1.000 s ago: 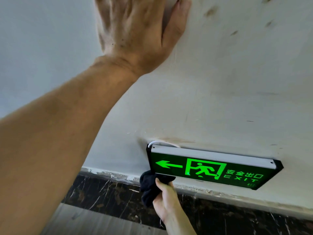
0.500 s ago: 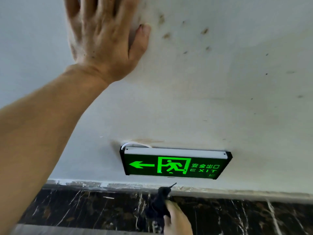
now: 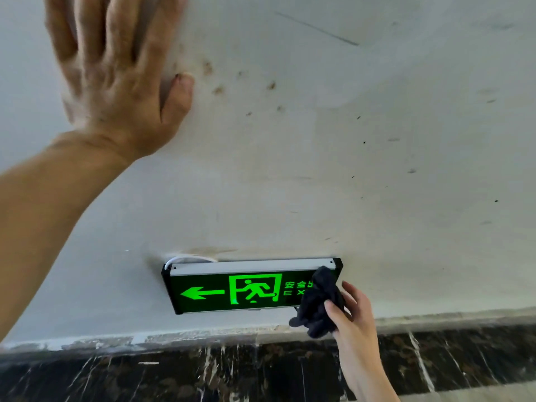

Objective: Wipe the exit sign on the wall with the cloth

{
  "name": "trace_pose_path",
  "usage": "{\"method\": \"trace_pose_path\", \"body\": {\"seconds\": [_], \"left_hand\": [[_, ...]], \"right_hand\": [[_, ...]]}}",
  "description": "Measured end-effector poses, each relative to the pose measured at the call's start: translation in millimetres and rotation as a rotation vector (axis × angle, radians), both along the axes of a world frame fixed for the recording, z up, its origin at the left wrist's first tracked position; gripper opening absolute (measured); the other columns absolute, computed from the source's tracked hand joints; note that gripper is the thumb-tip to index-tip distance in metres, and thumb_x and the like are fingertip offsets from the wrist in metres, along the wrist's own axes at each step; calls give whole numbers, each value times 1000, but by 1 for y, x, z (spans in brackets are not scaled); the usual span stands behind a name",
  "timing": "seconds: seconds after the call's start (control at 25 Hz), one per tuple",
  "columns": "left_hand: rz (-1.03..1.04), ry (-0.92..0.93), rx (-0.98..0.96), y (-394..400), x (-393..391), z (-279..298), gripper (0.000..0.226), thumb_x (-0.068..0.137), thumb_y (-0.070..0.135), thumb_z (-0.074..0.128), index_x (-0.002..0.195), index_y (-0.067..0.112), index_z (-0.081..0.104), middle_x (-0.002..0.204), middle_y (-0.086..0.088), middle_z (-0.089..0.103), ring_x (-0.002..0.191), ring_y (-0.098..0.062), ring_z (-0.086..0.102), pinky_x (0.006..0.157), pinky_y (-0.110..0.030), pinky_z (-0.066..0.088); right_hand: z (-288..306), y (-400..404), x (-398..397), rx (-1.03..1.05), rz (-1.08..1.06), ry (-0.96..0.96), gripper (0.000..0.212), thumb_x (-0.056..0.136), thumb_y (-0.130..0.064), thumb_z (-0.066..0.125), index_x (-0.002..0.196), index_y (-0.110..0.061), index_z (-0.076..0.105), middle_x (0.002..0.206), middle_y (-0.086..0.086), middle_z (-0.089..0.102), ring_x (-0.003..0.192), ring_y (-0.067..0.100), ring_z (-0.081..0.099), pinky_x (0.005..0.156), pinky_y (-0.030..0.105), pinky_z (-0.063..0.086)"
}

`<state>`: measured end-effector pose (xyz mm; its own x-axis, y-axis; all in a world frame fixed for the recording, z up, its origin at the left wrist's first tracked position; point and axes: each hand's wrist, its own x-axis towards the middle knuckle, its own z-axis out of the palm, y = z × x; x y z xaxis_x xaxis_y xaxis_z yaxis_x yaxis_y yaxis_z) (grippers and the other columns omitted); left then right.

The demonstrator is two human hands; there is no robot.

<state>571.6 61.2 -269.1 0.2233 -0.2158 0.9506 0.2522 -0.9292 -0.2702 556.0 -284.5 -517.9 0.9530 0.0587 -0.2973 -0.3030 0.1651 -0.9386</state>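
A glowing green exit sign (image 3: 232,290) with an arrow and a running figure hangs low on the white wall (image 3: 377,169). A dark bunched cloth (image 3: 317,306) is pressed over the sign's right end and hides the last letters. My right hand (image 3: 352,311) grips that cloth from below right. Flat against the wall at the upper left rests my left hand (image 3: 116,82), fingers spread, holding nothing.
A black marble skirting (image 3: 203,372) with white veins runs under the wall. A white cable (image 3: 188,259) loops out behind the sign's top left corner. Brown spots (image 3: 217,89) mark the wall near my left thumb.
My right hand has carried the cloth from the sign's lower left, down below it, then up onto its right end. The view has shifted; my left hand stays on the wall.
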Motion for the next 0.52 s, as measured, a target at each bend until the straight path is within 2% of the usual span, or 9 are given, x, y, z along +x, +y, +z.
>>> {"method": "trace_pose_path", "body": {"seconds": [0.08, 0.16, 0.2, 0.28, 0.4, 0.44, 0.52], "left_hand": [[-9, 7, -4, 0, 0, 0, 63, 99, 48, 36, 155, 35, 13, 147, -18, 37, 130, -36, 31, 91, -69, 41], [-15, 23, -15, 0, -2, 1, 60, 99, 48, 35, 154, 31, 20, 146, -21, 39, 129, -38, 33, 93, -69, 39], [-14, 31, -21, -1, -3, 1, 58, 99, 48, 35, 153, 28, 24, 145, -23, 40, 129, -39, 33, 95, -68, 37], [8, 51, -30, -4, -4, 3, 56, 99, 48, 32, 149, 23, 28, 143, -25, 44, 126, -42, 37, 97, -67, 36], [48, 75, -41, -6, -6, 6, 55, 99, 48, 31, 145, 17, 31, 139, -28, 46, 122, -41, 38, 96, -65, 36], [58, 83, -50, -6, -7, 5, 55, 100, 47, 32, 144, 16, 31, 140, -29, 46, 121, -42, 38, 96, -64, 35], [75, 90, -55, -8, -8, 5, 54, 100, 45, 34, 143, 13, 32, 139, -30, 46, 120, -43, 38, 96, -65, 35]], "right_hand": [[1, 8, 7, 281, -184, 80, 36, 89, 0, 60, 117, -22, 53, 119, 4, 64, 106, 22, 64, 80, 38, 55], [0, 19, 10, 397, -328, 145, 29, 89, -6, 62, 111, -24, 55, 120, 7, 64, 106, 22, 64, 69, 29, 57], [0, 25, 9, 411, -362, 170, 24, 89, -12, 64, 107, -26, 57, 120, 7, 64, 107, 20, 64, 67, 26, 57], [0, 35, 9, 415, -366, 206, 16, 87, -28, 66, 103, -31, 61, 121, 3, 64, 110, 16, 62, 74, 25, 54], [0, 43, 11, 517, -383, 222, 32, 87, -48, 60, 114, -31, 63, 126, -1, 63, 114, 14, 59, 82, 29, 51], [1, 45, 12, 544, -398, 226, 34, 87, -50, 59, 114, -30, 63, 126, -1, 63, 113, 14, 60, 82, 30, 51], [1, 53, 11, 541, -400, 236, 23, 86, -45, 62, 102, -30, 67, 120, 1, 65, 107, 13, 62, 79, 29, 50]]}}
